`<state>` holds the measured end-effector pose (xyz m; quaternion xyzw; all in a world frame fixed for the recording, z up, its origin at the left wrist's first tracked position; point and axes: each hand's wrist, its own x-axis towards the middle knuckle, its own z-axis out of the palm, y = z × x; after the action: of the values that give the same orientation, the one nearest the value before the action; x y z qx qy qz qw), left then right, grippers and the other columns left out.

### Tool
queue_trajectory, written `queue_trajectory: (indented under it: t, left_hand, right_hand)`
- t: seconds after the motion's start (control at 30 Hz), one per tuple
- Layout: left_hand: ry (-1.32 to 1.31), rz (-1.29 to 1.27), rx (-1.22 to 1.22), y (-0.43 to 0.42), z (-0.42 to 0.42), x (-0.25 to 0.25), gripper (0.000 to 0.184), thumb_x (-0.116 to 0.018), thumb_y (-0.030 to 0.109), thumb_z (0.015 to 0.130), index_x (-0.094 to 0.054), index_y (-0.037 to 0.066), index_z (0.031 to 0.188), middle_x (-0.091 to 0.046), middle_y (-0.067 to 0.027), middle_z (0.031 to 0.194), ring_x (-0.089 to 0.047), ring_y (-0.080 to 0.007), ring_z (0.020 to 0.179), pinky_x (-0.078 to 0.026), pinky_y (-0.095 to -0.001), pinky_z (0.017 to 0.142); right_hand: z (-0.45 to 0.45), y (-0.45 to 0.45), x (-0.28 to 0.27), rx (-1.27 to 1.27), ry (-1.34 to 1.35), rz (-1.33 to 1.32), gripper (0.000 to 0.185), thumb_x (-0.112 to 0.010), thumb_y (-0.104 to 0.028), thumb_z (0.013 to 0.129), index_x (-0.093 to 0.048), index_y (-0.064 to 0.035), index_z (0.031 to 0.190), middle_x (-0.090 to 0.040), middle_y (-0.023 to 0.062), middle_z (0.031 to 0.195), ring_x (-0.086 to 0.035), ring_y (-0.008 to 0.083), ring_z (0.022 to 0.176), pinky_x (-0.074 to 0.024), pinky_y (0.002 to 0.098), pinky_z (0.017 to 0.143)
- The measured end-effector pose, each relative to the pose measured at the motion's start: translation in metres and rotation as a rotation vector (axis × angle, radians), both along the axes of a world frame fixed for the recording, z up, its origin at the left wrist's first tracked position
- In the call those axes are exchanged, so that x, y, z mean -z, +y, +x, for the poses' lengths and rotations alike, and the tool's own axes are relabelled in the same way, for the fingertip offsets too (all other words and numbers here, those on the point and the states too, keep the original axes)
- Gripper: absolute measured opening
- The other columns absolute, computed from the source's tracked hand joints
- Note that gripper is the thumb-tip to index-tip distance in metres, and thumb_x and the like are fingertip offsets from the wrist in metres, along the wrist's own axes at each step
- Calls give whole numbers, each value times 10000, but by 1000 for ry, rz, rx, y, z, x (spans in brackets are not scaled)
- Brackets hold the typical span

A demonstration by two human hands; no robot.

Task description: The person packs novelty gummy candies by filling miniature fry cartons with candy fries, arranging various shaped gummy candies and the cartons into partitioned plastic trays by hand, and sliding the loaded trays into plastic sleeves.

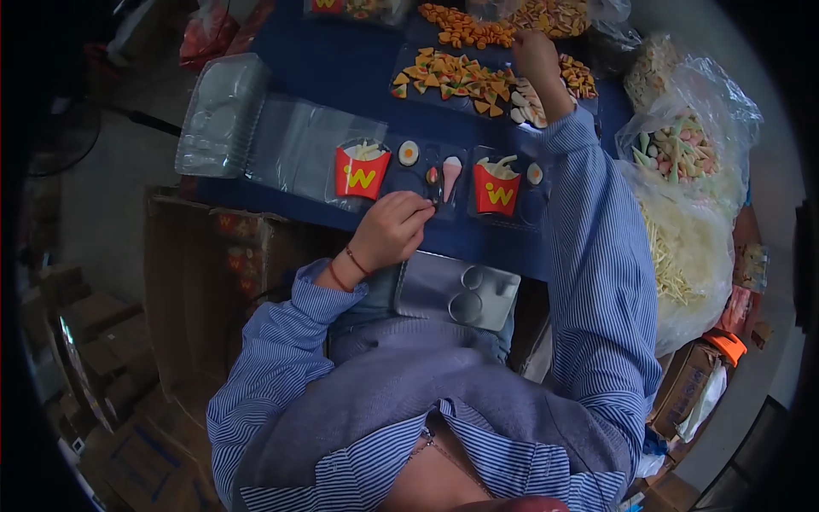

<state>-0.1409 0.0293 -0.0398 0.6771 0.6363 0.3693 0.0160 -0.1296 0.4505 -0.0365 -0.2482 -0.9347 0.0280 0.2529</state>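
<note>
My left hand (394, 227) is closed at the front edge of a clear plastic tray (386, 181), its thumb and fingertips pressed together; what they pinch is hidden. In the tray lie a red fries carton (362, 173) with a yellow W, a fried-egg candy (409, 154) and a pink ice-cream-cone candy (450, 177). To the right, a second red fries carton (497, 189) sits beside another egg candy (535, 174). Farther off, my right hand (536, 64) reaches over small orange candies (465, 26), fingers bent together. Anything in its grip is too small to make out.
Triangular candies (456, 78) and white-brown candies (527, 104) lie near my right forearm. Stacked clear trays (220, 115) stand at left; an empty tray (456, 290) rests on my lap. Bags of candy (678, 154) and pale fries-like sticks (670, 264) line the right side.
</note>
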Motion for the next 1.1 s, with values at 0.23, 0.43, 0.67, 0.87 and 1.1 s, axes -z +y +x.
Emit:
queue_trajectory:
  t: [0.23,0.43,0.67,0.87,1.1]
  left_hand:
    - [43,-121,-73,81,-62,-59,170,-656,187,807,-676,43,894,-641,-109,906,-623,-278,869,-507,-357,764]
    - [48,-227,-286,232,-158,-18,277,-614,283,886,-684,82,1063,-695,-134,925,-671,-294,804,-555,-397,744]
    - [280,-411,-357,290,-182,17,213,-580,264,914,-673,87,987,-677,-125,837,-638,-272,661,-565,-393,640]
    - [164,-354,-210,311,-181,44,210,-594,261,908,-670,82,986,-679,-120,840,-645,-263,669,-565,-380,645]
    - [15,-248,-87,330,-171,55,208,-613,257,900,-666,75,985,-681,-114,844,-653,-250,680,-566,-362,653]
  right_hand:
    - [-28,3,21,135,-152,80,318,-595,-151,909,-556,-24,1198,-589,223,1123,-617,365,964,-544,457,771]
    - [-10,13,20,-51,-215,125,377,-527,-104,940,-500,-55,1313,-577,221,1184,-609,369,961,-557,464,743]
    - [18,18,-18,-58,-69,-210,236,-608,-171,931,-613,-79,1148,-671,123,1006,-656,264,929,-524,360,770]
    - [119,-48,-60,-214,167,-1025,272,-643,-172,911,-613,-48,1151,-679,121,1041,-662,244,983,-545,352,823]
    - [215,-119,-51,-186,-33,-532,151,-716,-90,830,-660,-90,971,-698,53,1034,-651,210,991,-492,318,801]
